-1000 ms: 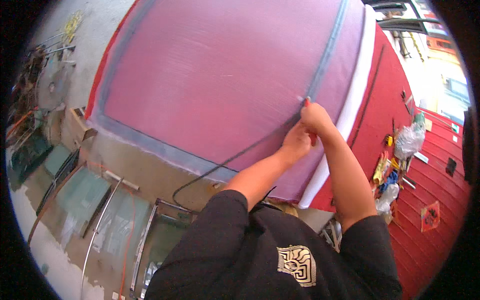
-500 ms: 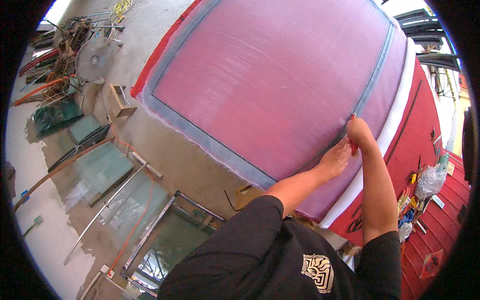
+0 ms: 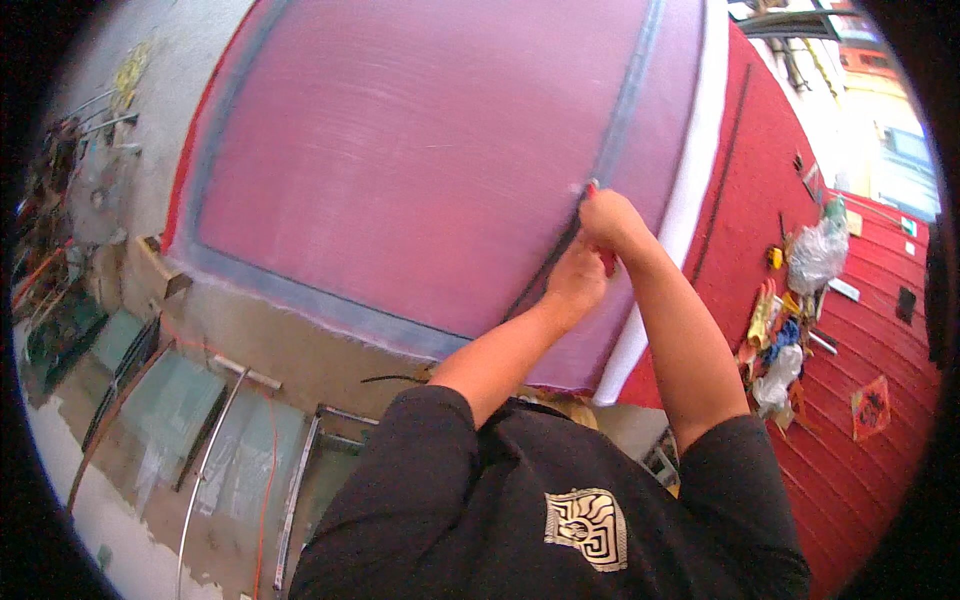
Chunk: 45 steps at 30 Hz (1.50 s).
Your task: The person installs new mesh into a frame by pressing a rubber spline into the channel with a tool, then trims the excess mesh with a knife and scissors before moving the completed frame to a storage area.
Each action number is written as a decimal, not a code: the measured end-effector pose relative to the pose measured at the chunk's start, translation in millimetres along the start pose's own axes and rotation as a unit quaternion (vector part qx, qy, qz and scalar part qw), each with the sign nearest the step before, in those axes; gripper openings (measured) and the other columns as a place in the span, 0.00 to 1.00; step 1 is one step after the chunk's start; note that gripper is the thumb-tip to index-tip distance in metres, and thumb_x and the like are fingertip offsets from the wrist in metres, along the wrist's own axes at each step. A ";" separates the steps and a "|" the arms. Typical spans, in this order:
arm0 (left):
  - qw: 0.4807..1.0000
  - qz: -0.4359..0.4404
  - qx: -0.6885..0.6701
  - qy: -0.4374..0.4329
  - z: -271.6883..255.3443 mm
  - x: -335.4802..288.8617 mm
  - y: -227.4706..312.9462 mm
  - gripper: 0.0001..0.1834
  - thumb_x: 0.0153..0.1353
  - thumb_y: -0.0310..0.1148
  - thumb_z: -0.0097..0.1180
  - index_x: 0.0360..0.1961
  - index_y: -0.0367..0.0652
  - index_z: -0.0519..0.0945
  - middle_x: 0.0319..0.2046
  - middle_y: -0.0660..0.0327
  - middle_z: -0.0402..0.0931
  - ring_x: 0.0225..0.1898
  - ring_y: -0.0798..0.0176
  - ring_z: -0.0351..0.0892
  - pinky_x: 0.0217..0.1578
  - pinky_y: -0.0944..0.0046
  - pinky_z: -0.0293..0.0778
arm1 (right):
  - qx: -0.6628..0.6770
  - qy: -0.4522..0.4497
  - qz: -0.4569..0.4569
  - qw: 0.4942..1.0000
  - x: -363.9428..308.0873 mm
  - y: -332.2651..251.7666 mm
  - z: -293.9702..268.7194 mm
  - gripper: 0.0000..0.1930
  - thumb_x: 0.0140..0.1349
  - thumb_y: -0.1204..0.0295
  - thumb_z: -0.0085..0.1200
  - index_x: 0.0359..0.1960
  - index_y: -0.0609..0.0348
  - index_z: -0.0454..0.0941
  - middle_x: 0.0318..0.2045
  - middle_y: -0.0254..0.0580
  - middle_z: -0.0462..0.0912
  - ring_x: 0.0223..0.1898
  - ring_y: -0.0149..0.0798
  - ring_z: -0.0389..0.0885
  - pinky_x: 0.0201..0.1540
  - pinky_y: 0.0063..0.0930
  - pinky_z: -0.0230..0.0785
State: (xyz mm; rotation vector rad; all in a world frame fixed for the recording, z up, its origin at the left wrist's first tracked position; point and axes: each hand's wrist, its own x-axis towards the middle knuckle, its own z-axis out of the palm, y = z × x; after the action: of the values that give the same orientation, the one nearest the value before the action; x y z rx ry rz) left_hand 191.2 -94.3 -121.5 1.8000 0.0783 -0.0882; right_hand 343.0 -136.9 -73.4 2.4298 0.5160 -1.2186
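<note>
A large pane of pink-tinted glass with a grey border (image 3: 420,170) fills the upper middle of the view. My right hand (image 3: 612,222) is closed on a small red-handled tool (image 3: 598,225) pressed against the grey strip near the pane's right edge. My left hand (image 3: 574,280) sits just below it, fingers closed on a thin black strip (image 3: 535,285) that runs down along the glass. A white edge band (image 3: 668,240) lies right of both hands.
A red panelled surface (image 3: 860,450) at the right carries plastic bags and small tools (image 3: 790,310). Metal frames with glass panes (image 3: 190,420) lie on the concrete floor at lower left. Scrap and a fan stand at far left (image 3: 70,190).
Both hands have moved up along the pane's right grey strip, the tool still against it. The head view has shifted, showing more of the red panelled surface at right.
</note>
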 end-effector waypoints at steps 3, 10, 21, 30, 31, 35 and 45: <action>0.952 0.139 0.274 -0.007 -1.3 -1.8 4.2 0.24 0.67 0.36 0.59 0.62 0.41 0.78 0.62 0.43 0.79 0.65 0.38 0.77 0.65 0.43 0.73 | 0.021 -0.010 -0.002 1.000 -13.0 -3.3 -19.2 0.21 0.72 0.67 0.48 0.56 0.67 0.86 0.53 0.66 0.88 0.56 0.63 0.88 0.58 0.57 0.81; 0.997 0.062 0.024 0.047 18.5 -3.5 -8.6 0.22 0.65 0.32 0.61 0.60 0.41 0.78 0.58 0.43 0.79 0.62 0.39 0.78 0.63 0.44 0.76 | 0.131 0.012 0.055 0.990 -17.4 -7.4 -10.1 0.20 0.70 0.69 0.48 0.52 0.67 0.88 0.54 0.65 0.88 0.58 0.65 0.87 0.61 0.56 0.79; 0.858 0.191 0.470 -0.084 -11.7 1.2 15.4 0.35 0.75 0.45 0.53 0.77 0.34 0.69 0.80 0.46 0.63 0.82 0.47 0.57 0.83 0.47 0.48 | -0.131 0.043 -0.093 0.986 17.4 20.0 -50.9 0.11 0.65 0.72 0.60 0.36 0.68 0.92 0.37 0.58 0.92 0.40 0.57 0.93 0.45 0.51 0.86; 0.871 0.146 0.445 -0.144 -7.8 5.3 17.1 0.38 0.76 0.46 0.50 0.78 0.29 0.66 0.81 0.42 0.60 0.85 0.46 0.50 0.85 0.46 0.39 | -0.045 0.048 -0.010 0.998 25.1 20.6 -42.9 0.18 0.73 0.64 0.51 0.44 0.63 0.92 0.46 0.58 0.92 0.50 0.55 0.92 0.54 0.48 0.84; 0.874 0.117 0.440 -0.172 -6.1 5.9 16.5 0.38 0.76 0.46 0.50 0.78 0.29 0.66 0.81 0.43 0.60 0.85 0.47 0.50 0.85 0.46 0.39 | 0.090 0.129 0.079 0.984 18.5 7.0 -16.9 0.21 0.75 0.63 0.47 0.50 0.64 0.90 0.50 0.61 0.90 0.53 0.59 0.91 0.57 0.49 0.83; 0.901 0.132 0.399 -0.109 -16.9 -14.5 12.7 0.38 0.74 0.45 0.53 0.77 0.29 0.68 0.77 0.43 0.65 0.84 0.46 0.53 0.85 0.45 0.43 | -0.018 -0.008 -0.007 1.000 -22.0 -14.7 -36.4 0.20 0.73 0.67 0.47 0.51 0.67 0.89 0.51 0.63 0.90 0.52 0.62 0.90 0.56 0.52 0.83; 0.941 0.104 0.305 -0.105 -4.5 -57.4 -4.0 0.39 0.74 0.46 0.53 0.75 0.26 0.67 0.76 0.39 0.66 0.82 0.40 0.54 0.84 0.44 0.42 | 0.109 0.116 0.043 0.986 -31.9 -29.0 42.6 0.11 0.54 0.72 0.66 0.35 0.68 0.91 0.39 0.62 0.91 0.42 0.62 0.92 0.47 0.50 0.86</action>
State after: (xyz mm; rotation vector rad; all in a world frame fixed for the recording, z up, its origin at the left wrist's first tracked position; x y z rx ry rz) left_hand 133.8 -89.4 -118.5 2.3932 -0.3247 -0.1659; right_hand 282.4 -137.2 -75.7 2.7682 0.3520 -1.0086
